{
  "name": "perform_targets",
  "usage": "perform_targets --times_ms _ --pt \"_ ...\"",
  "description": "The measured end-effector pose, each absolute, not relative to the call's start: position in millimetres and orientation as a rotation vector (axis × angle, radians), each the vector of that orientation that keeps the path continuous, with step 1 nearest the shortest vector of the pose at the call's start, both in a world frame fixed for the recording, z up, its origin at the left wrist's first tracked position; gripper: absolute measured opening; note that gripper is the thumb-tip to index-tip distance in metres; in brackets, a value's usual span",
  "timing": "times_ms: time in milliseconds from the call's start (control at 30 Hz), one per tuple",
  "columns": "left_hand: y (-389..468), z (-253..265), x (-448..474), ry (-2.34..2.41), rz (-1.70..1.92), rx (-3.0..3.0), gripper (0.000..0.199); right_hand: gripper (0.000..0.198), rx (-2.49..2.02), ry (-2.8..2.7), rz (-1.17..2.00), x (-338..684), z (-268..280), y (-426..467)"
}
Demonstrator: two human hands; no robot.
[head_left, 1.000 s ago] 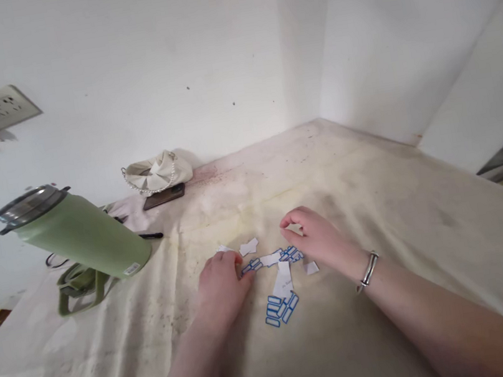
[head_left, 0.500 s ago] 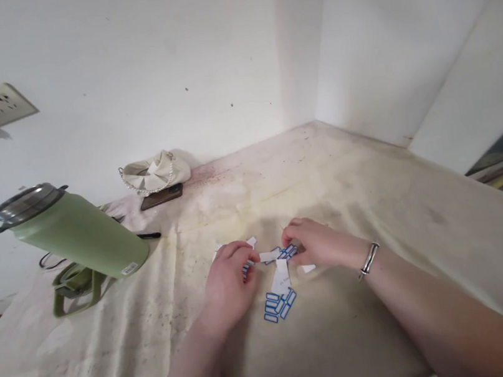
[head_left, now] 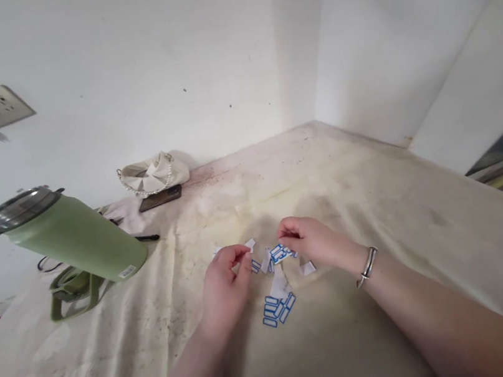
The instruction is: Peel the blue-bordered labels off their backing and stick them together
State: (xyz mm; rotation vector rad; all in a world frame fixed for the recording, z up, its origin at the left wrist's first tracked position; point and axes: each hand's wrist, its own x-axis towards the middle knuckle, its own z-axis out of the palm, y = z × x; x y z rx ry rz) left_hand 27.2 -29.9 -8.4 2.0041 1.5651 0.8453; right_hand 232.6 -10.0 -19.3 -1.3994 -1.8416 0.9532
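Note:
My right hand (head_left: 309,240), wearing a silver bracelet, pinches a small white paper piece with blue-outlined labels (head_left: 281,253) between thumb and fingers. Left of it, my left hand (head_left: 230,280) has thumb and forefinger brought together; whether anything is between the tips is too small to tell. A blue-outlined label strip (head_left: 256,265) lies by its thumb. Nearer to me on the cloth is a cluster of blue-outlined white labels (head_left: 278,310), just below a plain white paper scrap (head_left: 279,286). Another white scrap (head_left: 308,267) lies under my right hand.
A green tumbler (head_left: 78,233) with a steel rim stands at the left, beside a green lid (head_left: 73,292) with a handle. Behind are a black pen (head_left: 148,238), a phone (head_left: 161,197) and a cream pouch (head_left: 154,172). Walls border the cloth-covered table (head_left: 347,325).
My right hand has lifted and tilted the blue-outlined label piece, so its face shows. My left fingers have moved apart from the white strip between the hands and drawn together.

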Motion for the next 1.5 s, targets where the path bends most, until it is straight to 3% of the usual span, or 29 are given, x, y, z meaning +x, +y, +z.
perform_targets --times_ms 100,233,467,767,933,1067,1267,1500 --pt "-32.7 -7.9 29.3 1.462 0.837 2.084 0.029 0.010 -1.346 -1.786 1.044 227.8 -17.1 -12.1" --pt "-37.4 -7.3 33.1 1.297 0.805 2.253 0.052 0.012 -1.208 -1.705 1.228 222.1 -15.2 -17.1" --pt "-40.4 -15.7 41.9 1.325 0.813 1.999 0.016 0.008 -1.051 -1.581 1.453 215.5 -10.7 -21.8" --pt "-32.0 -16.2 38.2 1.383 1.074 1.541 0.023 0.014 -1.580 -1.908 0.737 237.9 -11.7 -12.6" --pt "-25.4 -21.8 35.0 1.415 1.138 1.326 0.027 0.023 -1.699 -2.216 0.783 245.6 -10.0 -22.9" --pt "-26.4 -20.9 37.4 1.394 1.118 1.271 0.031 0.008 -1.685 -2.372 0.734 243.7 -8.0 -28.4" --pt "-34.0 -16.8 43.0 1.290 1.085 1.291 0.014 0.010 -1.530 -1.958 0.870 240.6 -1.6 -23.3" --pt "-40.3 -11.9 46.7 1.173 0.952 1.161 0.013 0.014 -1.197 -1.698 0.687 220.0 5.0 -35.1"
